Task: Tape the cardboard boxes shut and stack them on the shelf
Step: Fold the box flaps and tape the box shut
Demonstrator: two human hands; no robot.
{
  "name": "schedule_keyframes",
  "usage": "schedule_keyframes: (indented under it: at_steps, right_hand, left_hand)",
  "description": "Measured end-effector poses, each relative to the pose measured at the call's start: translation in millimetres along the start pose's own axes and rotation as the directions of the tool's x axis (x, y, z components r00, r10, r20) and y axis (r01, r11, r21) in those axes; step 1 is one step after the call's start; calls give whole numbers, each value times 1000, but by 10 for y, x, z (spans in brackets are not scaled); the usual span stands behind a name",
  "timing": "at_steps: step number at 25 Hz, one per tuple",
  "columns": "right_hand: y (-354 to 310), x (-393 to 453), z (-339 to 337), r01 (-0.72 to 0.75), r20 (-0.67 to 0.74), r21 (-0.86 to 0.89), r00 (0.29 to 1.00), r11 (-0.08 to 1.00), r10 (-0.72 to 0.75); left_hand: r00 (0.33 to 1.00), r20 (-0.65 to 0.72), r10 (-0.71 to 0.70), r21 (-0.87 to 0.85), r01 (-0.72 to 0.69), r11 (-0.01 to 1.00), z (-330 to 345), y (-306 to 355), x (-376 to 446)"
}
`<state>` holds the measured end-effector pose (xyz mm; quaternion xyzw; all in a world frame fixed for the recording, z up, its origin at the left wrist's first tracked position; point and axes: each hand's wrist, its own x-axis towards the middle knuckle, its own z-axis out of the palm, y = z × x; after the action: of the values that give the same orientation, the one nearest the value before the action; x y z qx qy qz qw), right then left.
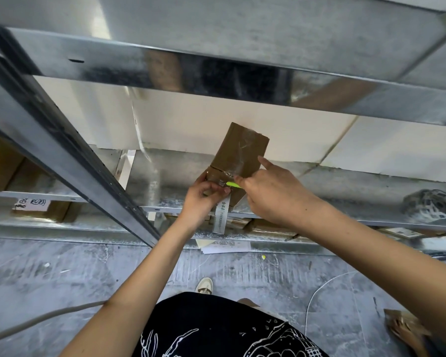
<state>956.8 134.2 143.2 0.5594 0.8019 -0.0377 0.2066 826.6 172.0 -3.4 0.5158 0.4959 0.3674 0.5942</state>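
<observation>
Head view: person is standing at a metal shelf (319, 176), working on a small cardboard box (238, 153) that is resting on the shelf deck near its front edge, flat side up, clear tape already shining across its top. Left hand (204, 194) is gripping the box's near end, fingers (220, 188) curled and pinching the flap area where a white printed strip (220, 217) is hanging down. Right hand (271, 191) is holding a bright green tool (232, 185), probably a small cutter, at the near seam, index finger stretched out along the box side, other fingers curled round the handle. My read: taping is nearly done and the tape tail is being trimmed or pressed at the seam. To do it well: keep the left hand bracing the box so it isn't sliding on the deck, keep left fingertips out of the blade line since they're sitting just beside it, cut close to the edge, then rub the tape end flat. More boxes (265, 225) are lying on the lower level.
</observation>
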Motion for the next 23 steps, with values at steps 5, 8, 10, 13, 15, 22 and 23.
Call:
schedule_keyframes:
  at_steps: [5, 8, 10, 13, 15, 22, 23]
  right_hand:
    - [-61, 38, -30, 12, 22, -15, 1000, 1000, -11]
    - [-72, 69, -37, 41, 21, -48, 999, 998, -40]
    - [-48, 79, -17, 58, 40, -88, 998, 994, -55]
    - [28, 70, 32, 39, 49, -136, 998, 990, -32]
    - [90, 74, 70, 15, 18, -143, 1000, 990, -13]
    - [329, -214, -31, -49, -112, 219, 991, 975, 75]
    - [409, -266, 35, -48, -197, 374, 972, 926, 130]
  left_hand:
    - [999, 42, 32, 7, -32, 999, -25, 37, -14]
    - [997, 79, -12, 33, 9, 999, -76, 77, -22]
    - [989, 146, -21, 72, 11, 997, -146, 93, -36]
    - [971, 234, -46, 200, -2, 980, -249, -10, -129]
    - [982, 167, -83, 104, 66, 992, -290, -106, -201]
    - [981, -181, 73, 71, -61, 996, -638, 56, -87]
    - [977, -183, 109, 120, -88, 989, -734, 70, -18]
